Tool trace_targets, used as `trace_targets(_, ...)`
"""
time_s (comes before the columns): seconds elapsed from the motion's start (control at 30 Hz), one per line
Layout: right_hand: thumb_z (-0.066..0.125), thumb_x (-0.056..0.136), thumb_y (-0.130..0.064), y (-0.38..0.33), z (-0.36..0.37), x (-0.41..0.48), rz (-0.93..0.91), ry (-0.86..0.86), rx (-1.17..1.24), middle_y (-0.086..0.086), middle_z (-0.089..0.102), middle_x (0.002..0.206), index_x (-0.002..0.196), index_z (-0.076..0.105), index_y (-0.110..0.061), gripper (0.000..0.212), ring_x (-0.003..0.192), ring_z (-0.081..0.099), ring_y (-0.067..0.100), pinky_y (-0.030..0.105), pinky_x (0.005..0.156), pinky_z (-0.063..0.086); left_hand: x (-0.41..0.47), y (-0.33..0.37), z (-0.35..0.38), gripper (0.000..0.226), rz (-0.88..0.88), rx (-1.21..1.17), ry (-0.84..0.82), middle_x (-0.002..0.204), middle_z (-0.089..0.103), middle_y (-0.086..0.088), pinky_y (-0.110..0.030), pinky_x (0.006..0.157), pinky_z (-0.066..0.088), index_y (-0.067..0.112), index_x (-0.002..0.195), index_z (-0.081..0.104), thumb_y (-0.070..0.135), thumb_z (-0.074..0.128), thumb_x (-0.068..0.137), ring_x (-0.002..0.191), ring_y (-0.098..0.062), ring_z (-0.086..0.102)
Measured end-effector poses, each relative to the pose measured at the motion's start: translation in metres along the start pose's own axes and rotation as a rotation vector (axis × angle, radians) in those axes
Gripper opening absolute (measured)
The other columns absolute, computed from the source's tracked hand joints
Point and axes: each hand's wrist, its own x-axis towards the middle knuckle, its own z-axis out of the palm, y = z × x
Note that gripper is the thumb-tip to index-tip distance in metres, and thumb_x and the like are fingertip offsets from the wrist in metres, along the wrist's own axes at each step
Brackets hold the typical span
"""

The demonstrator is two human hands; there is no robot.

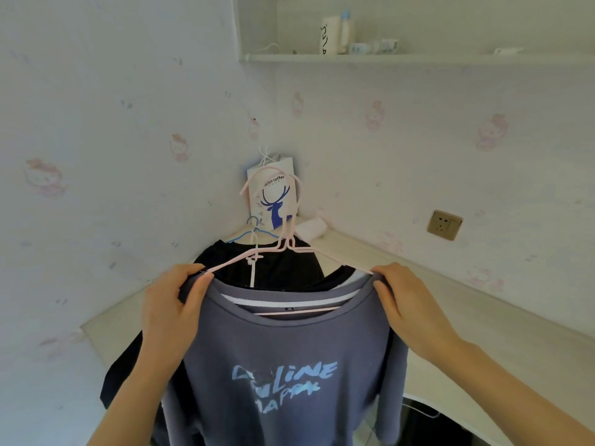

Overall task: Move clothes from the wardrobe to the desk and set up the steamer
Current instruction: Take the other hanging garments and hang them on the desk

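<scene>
— Closest in, what can't you make out?
— The slate-blue cotton T-shirt with pale blue lettering (289,365) fills six o'clock. Its hem runs off the bottom edge, and the print is too smeared to read in full. I cannot identify the dark shape at five o'clock, below the desk's curved edge.
— And the hands?
— The left hand (170,304) at eight o'clock and the right hand (409,304) at four o'clock each grip a shoulder of the shirt, fingers curled round the cloth. The shirt hangs on thin pink wire hangers (283,249), whose hooks rise toward twelve.
— Behind that?
— A black garment (257,268) lies on the pale cream corner desk (483,317), partly covered by the shirt. A thin blue hanger (254,231) lies at its far edge. Farther back, a white paper bag printed with a blue deer (273,194) is in the corner. A brass-coloured wall socket (446,224) is at three o'clock, and a white shelf (386,57) with blurred bottles (335,35) is at one. Cartoon-patterned wallpaper covers both walls.
</scene>
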Motion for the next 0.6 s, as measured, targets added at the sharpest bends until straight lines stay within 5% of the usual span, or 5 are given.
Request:
trace_targets(0.4, 0.036, 0.101, -0.017, -0.012, -0.017, 0.069, -0.062, 0.103, 0.284, -0.006, 0.052, 0.098, 0.102, 0.054, -0.021, 0.018, 0.089, 0.047, -0.001, 0.004, 0.079, 0.033, 0.064, 0.038, -0.011, 0.017, 0.155, 0.164, 0.18, 0.092, 0.062, 0.011, -0.044, 0.085, 0.045, 0.021, 0.1, 0.069, 0.027, 0.054, 0.095, 0.092, -0.019, 0.056)
trace_targets(0.6, 0.039, 0.1, -0.015, -0.025, -0.024, 0.126, -0.095, 0.111, 0.325, -0.003, 0.054, 0.094, 0.097, 0.056, -0.018, 0.017, 0.084, 0.049, 0.002, 0.004, 0.073, 0.034, 0.108, 0.045, -0.02, 0.017, 0.154, 0.181, 0.232, 0.092, 0.066, 0.006, -0.034, 0.083, 0.042, 0.022, 0.1, 0.071, 0.025, 0.055, 0.096, 0.09, -0.014, 0.055)
